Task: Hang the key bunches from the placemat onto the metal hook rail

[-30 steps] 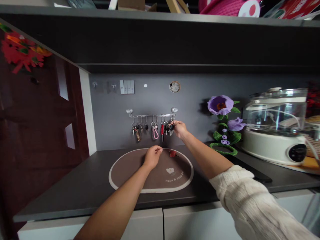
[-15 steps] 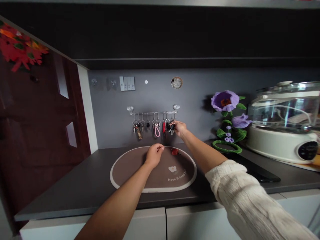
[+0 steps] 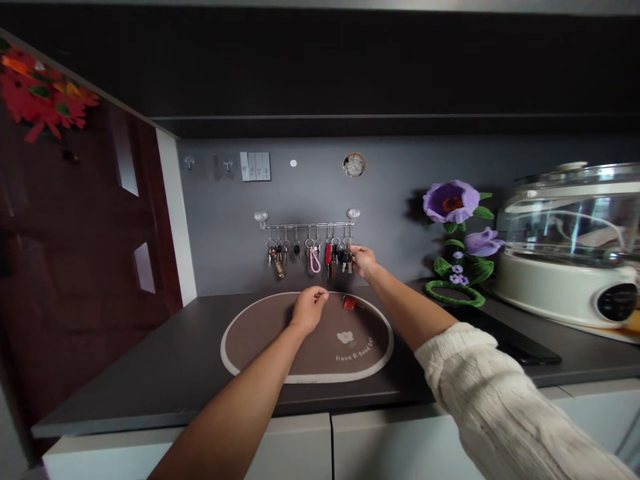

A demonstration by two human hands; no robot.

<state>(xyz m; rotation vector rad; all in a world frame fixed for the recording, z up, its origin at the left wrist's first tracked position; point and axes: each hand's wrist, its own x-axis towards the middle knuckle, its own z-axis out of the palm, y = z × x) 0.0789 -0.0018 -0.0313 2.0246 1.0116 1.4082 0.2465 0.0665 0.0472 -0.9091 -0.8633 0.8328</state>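
Observation:
Several bunches of keys hang from a clear hook rail (image 3: pixel 307 226) on the grey wall, one with a pink loop strap (image 3: pixel 315 261) and one with a red fob (image 3: pixel 329 253). At the rail's right end hangs a key bunch (image 3: pixel 347 258) on its ring. My right hand (image 3: pixel 363 261) is just right of this bunch, fingertips beside the keys and slightly apart; whether they still touch is unclear. Over the brown oval mat (image 3: pixel 260 340), my left hand (image 3: pixel 310 310) is closed with curled fingers; anything inside is hidden. A small red object (image 3: pixel 349 303) lies on the mat.
A purple felt flower decoration (image 3: pixel 451 203) stands at right, next to a cream appliance with a clear top (image 3: pixel 560 280). A black flat object (image 3: pixel 520 340) lies on the dark counter (image 3: pixel 135 373). Above is a dark cabinet (image 3: pixel 320 67); a dark red door (image 3: pixel 100 280) stands at left.
My right fingers have drawn slightly right and down from the rightmost key bunch, which now shows more fully and hangs from its hook. My left hand has stayed in place.

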